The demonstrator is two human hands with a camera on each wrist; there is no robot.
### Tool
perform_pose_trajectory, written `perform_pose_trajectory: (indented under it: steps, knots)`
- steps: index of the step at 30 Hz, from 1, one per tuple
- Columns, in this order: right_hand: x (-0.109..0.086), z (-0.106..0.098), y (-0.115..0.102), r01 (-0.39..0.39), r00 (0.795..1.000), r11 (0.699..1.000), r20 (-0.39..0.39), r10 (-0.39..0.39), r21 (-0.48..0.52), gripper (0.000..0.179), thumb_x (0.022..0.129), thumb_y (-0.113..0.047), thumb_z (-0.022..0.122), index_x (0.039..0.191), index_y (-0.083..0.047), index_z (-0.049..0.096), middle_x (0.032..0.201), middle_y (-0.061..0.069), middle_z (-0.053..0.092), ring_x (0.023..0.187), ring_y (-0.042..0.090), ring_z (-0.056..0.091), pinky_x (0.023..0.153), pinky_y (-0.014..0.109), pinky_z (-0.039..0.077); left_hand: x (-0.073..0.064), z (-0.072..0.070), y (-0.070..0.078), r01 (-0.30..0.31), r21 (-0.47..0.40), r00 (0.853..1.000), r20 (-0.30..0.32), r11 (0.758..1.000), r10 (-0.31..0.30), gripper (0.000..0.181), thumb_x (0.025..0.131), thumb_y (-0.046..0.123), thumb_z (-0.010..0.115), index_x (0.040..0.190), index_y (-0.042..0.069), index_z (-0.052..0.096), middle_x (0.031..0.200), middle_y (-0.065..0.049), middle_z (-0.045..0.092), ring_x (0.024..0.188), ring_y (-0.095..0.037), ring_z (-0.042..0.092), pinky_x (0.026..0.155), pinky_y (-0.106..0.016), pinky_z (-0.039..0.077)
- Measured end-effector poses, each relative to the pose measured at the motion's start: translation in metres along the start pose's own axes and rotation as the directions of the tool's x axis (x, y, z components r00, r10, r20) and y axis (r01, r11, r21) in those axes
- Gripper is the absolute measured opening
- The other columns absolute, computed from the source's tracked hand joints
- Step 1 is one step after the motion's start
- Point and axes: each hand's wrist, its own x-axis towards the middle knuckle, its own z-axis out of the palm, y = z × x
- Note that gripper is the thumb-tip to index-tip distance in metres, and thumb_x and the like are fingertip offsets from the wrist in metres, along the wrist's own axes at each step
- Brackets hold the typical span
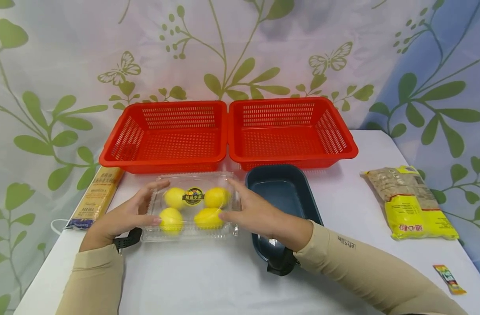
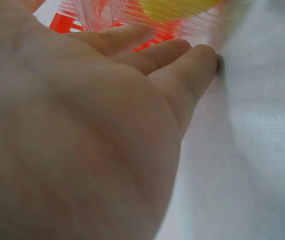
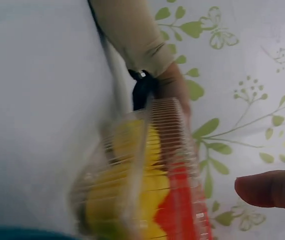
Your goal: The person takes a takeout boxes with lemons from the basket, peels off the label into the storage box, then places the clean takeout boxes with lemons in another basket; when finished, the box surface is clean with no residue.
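Note:
In the head view, a clear plastic clamshell box (image 1: 202,238) of several lemons (image 1: 171,220) lies between my two hands, a black label (image 1: 193,197) on its lid. My left hand (image 1: 123,218) spans its left end, thumb and index tips overlapping the edge. The left wrist view has the fingers (image 2: 182,65) nearly straight, their tips close to the ribbed side. My right hand (image 1: 259,212) reaches over a dark blue dish (image 1: 279,188) to the box's right end, thumb and index spread. In the right wrist view, the right thumb (image 3: 267,189) stands apart from the box.
Two red plastic baskets (image 1: 165,168) (image 1: 289,164) stand side by side behind the box. A long pasta packet (image 1: 96,199) lies at the left. A yellow food bag (image 1: 415,205) and a small wrapped snack (image 1: 449,279) are on the right of the table.

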Motion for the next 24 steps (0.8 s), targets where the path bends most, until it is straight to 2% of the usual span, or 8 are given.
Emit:
perform_pose_trajectory:
  steps: [1,4,8,11,14,17,19,24]
  knots:
    - [-0.002,-0.002,-0.004,0.008,1.0,1.0,-0.014,-0.008,-0.027,0.096,0.094,-0.029,0.08,0.17,-0.024,0.02,0.171,-0.001,0.023,0.153,0.03,0.027,0.112,0.066,0.035,0.001,0.0,0.0,-0.005,-0.002,1.0,0.001,1.0,0.005,0.09,0.09,0.009,0.08,0.164,0.019,0.029,0.172,-0.002,0.018,0.158,-0.02,-0.007,0.121,-0.063,0.0]
    - [-0.006,-0.011,-0.018,0.064,0.997,0.993,-0.043,-0.068,-0.104,0.097,0.093,-0.032,0.08,0.169,-0.023,0.022,0.171,-0.003,0.023,0.154,0.027,0.025,0.112,0.064,0.036,0.002,0.001,-0.001,-0.021,-0.025,1.0,-0.003,0.999,0.021,0.09,0.089,0.007,0.08,0.163,0.015,0.029,0.173,-0.008,0.016,0.158,-0.022,-0.007,0.119,-0.067,-0.004]
    - [-0.005,-0.022,-0.03,0.146,0.987,0.982,-0.048,-0.153,-0.123,0.09,0.095,-0.03,0.08,0.167,-0.018,0.028,0.168,-0.002,0.031,0.15,0.029,0.035,0.109,0.055,0.045,0.003,0.002,-0.003,-0.039,-0.048,0.999,-0.006,0.998,0.038,0.091,0.087,0.005,0.08,0.162,0.014,0.029,0.172,-0.014,0.015,0.158,-0.026,-0.007,0.117,-0.07,-0.007]
    - [0.0,-0.025,-0.036,0.161,0.985,0.982,-0.048,-0.166,-0.096,0.071,0.097,-0.027,0.078,0.16,-0.018,0.046,0.155,-0.004,0.05,0.138,0.024,0.051,0.105,0.044,0.051,0.004,0.003,-0.005,-0.041,-0.041,0.999,-0.009,0.998,0.04,0.091,0.087,0.006,0.08,0.162,0.017,0.029,0.171,-0.012,0.016,0.158,-0.028,-0.006,0.117,-0.071,-0.008]
    - [0.01,-0.024,-0.04,0.187,0.982,0.981,-0.032,-0.189,-0.052,0.041,0.099,-0.021,0.076,0.139,-0.017,0.068,0.133,-0.004,0.066,0.12,0.019,0.062,0.098,0.04,0.055,0.004,0.004,-0.007,-0.034,-0.032,0.999,-0.016,0.999,0.033,0.092,0.087,0.008,0.08,0.162,0.02,0.029,0.171,-0.008,0.018,0.157,-0.031,-0.005,0.115,-0.074,-0.008]
    - [0.025,-0.022,-0.044,0.211,0.977,0.977,0.01,-0.211,-0.014,0.021,0.1,-0.017,0.075,0.12,-0.014,0.075,0.114,-0.001,0.072,0.102,0.021,0.067,0.09,0.042,0.059,0.005,0.004,-0.007,-0.024,-0.034,0.999,-0.025,0.999,0.023,0.093,0.086,0.009,0.081,0.163,0.02,0.029,0.171,-0.008,0.018,0.157,-0.032,-0.006,0.114,-0.077,-0.008]
    - [0.036,-0.02,-0.047,0.23,0.972,0.972,0.063,-0.228,-0.036,0.018,0.1,-0.015,0.075,0.117,-0.011,0.075,0.109,-0.001,0.072,0.098,0.022,0.067,0.088,0.042,0.059,0.005,0.005,-0.007,-0.023,-0.039,0.999,-0.028,0.999,0.022,0.093,0.086,0.009,0.081,0.163,0.019,0.028,0.171,-0.011,0.018,0.157,-0.033,-0.006,0.113,-0.077,-0.008]
    - [0.06,-0.016,-0.058,0.273,0.951,0.933,0.212,-0.225,-0.236,0.016,0.099,-0.017,0.077,0.114,-0.01,0.077,0.099,-0.001,0.074,0.09,0.02,0.067,0.077,0.031,0.058,0.005,0.005,-0.006,-0.037,-0.055,0.999,-0.03,0.998,0.036,0.092,0.086,0.008,0.08,0.162,0.016,0.029,0.17,-0.017,0.016,0.157,-0.032,-0.006,0.113,-0.077,-0.009]
